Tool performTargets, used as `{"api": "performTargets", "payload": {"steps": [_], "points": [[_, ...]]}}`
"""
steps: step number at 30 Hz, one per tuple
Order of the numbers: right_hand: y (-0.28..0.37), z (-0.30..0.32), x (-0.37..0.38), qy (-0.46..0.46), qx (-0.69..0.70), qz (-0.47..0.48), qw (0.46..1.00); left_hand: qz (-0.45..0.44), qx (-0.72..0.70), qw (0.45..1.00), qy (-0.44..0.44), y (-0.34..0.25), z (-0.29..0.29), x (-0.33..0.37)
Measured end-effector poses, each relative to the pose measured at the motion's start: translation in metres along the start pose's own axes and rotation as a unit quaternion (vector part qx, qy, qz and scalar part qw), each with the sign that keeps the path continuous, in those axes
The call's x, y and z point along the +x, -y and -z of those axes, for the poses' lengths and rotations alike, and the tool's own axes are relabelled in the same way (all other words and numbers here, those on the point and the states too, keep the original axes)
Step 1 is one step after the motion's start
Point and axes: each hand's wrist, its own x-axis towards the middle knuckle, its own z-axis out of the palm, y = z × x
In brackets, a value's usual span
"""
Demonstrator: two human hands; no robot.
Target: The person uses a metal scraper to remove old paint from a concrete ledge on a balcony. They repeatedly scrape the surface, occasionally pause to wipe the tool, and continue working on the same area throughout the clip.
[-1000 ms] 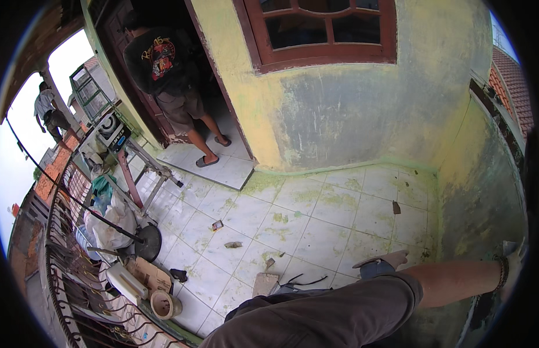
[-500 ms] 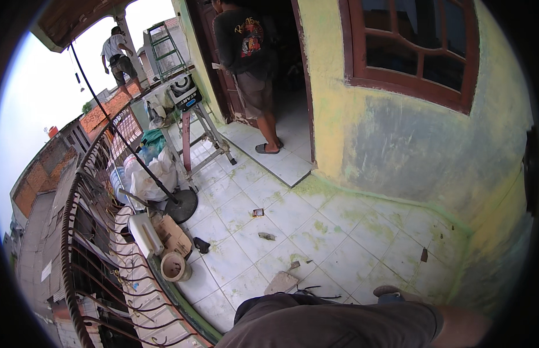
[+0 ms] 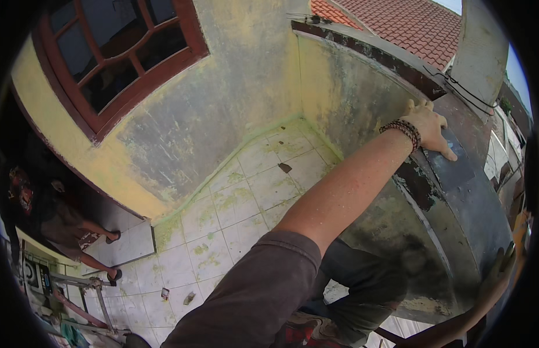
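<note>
My left hand (image 3: 427, 127), a braided bracelet on its wrist, reaches out to the upper right. Its fingers are spread over the dark weathered top of the low wall (image 3: 391, 75), holding nothing. The thumb lies by a smooth dark grey patch (image 3: 452, 165) on that ledge. At the lower right, in shade, my right hand (image 3: 504, 258) rests against the outer part of the grey ledge (image 3: 475, 203). Its fingers look stretched out, with nothing visible in them. My bent leg (image 3: 362, 284) in dark trousers is below, close to the wall.
A person (image 3: 46, 214) in dark clothes and sandals stands at the doorway step (image 3: 130, 249) on the left. A metal stand (image 3: 101, 301) is nearby. Small litter (image 3: 189, 298) lies on the mossy tiles. Black wires (image 3: 464, 93) hang beside a grey pillar (image 3: 483, 52).
My view has swung right, from the balcony railing and doorway to the low wall. My left arm now stretches across to the ledge, and both hands have come into view.
</note>
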Motion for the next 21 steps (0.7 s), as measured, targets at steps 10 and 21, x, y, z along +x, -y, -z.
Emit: {"api": "performTargets", "payload": {"steps": [10, 21], "points": [[0.049, 0.016, -0.011, -0.013, -0.012, -0.019, 1.0, 0.04, 0.052, 0.997, -0.04, -0.008, -0.016, 0.001], [0.05, 0.023, -0.013, 0.024, 0.024, -0.015, 0.999, 0.071, 0.063, 0.995, -0.013, -0.017, -0.008, -0.012]]}}
